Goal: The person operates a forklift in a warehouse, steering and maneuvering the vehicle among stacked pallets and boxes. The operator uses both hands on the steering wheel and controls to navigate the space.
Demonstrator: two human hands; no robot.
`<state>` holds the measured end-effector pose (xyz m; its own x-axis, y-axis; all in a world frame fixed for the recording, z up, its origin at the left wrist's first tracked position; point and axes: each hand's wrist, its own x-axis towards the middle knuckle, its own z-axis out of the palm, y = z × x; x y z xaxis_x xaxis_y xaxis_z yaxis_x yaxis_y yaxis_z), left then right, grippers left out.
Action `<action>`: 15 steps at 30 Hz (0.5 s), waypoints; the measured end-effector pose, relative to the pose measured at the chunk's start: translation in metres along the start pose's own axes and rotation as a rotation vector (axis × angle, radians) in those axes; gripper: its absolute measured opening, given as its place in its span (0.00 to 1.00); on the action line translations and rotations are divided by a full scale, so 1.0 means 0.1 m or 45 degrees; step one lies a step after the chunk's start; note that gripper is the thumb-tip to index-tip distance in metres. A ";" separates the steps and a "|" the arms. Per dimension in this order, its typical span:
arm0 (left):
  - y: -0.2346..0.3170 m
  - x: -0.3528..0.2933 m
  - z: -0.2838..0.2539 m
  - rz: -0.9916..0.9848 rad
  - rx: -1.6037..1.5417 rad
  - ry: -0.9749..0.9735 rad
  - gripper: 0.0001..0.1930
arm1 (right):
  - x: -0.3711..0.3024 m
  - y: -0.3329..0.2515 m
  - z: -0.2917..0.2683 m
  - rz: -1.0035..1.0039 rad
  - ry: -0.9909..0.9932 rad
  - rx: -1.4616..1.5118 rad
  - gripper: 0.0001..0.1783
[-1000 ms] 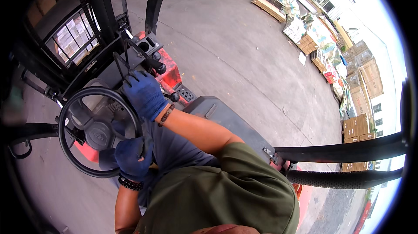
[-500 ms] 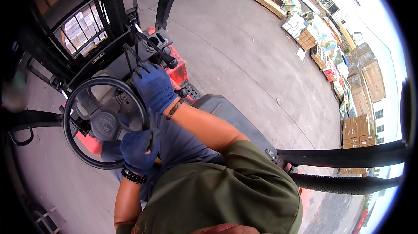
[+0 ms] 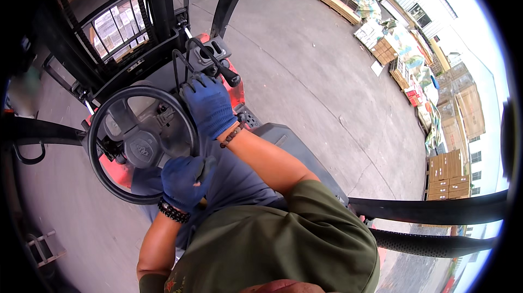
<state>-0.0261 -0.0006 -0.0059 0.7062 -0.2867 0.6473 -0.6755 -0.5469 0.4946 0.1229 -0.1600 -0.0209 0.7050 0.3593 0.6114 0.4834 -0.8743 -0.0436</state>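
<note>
Head view. 1 black steering wheel [image 3: 143, 150]: rim passes beneath the left grip [image 3: 186, 183] at lower right; fingers curled, clasp hidden, cannot tell. 1 bent black lever [image 3: 175, 60]: near end runs under the fingers of the right grip [image 3: 209, 105]; closure cannot be told. 1 knobbed lever [image 3: 231, 78]: just beside right grip.

Lit brightly by daylight; washed out in the sky [image 3: 463, 20]. Bowed toward blackened edges; blurred at far left.
</note>
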 end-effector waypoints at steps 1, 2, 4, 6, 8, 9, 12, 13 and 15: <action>0.00 0.00 0.02 0.004 -0.011 -0.001 0.16 | 0.00 0.01 -0.01 0.000 0.008 0.006 0.11; 0.01 0.01 0.04 0.005 -0.026 0.012 0.16 | -0.01 0.02 -0.02 0.000 0.016 0.013 0.11; 0.07 0.03 0.09 0.008 -0.056 0.038 0.15 | -0.03 0.04 -0.07 0.009 0.023 0.033 0.11; 0.13 0.05 0.10 -0.002 -0.055 0.011 0.15 | -0.07 0.06 -0.13 0.004 0.033 0.037 0.11; 0.17 0.06 0.12 -0.023 -0.044 -0.032 0.11 | -0.11 0.09 -0.18 0.006 0.034 0.045 0.12; 0.17 0.05 0.14 -0.039 -0.034 -0.059 0.09 | -0.13 0.10 -0.20 0.020 0.028 0.054 0.12; 0.21 0.15 0.26 0.017 -0.047 0.009 0.12 | -0.16 0.15 -0.29 0.027 0.024 0.044 0.14; 0.21 0.22 0.30 0.051 -0.050 0.058 0.16 | -0.16 0.16 -0.29 0.018 0.040 0.043 0.14; 0.23 0.34 0.36 0.035 -0.045 0.045 0.13 | -0.18 0.22 -0.28 -0.012 0.042 0.033 0.14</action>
<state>-0.0099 -0.0511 0.0063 0.6798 -0.2729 0.6807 -0.7019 -0.5112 0.4960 0.1062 -0.1951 -0.0104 0.6832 0.3558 0.6377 0.5033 -0.8621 -0.0583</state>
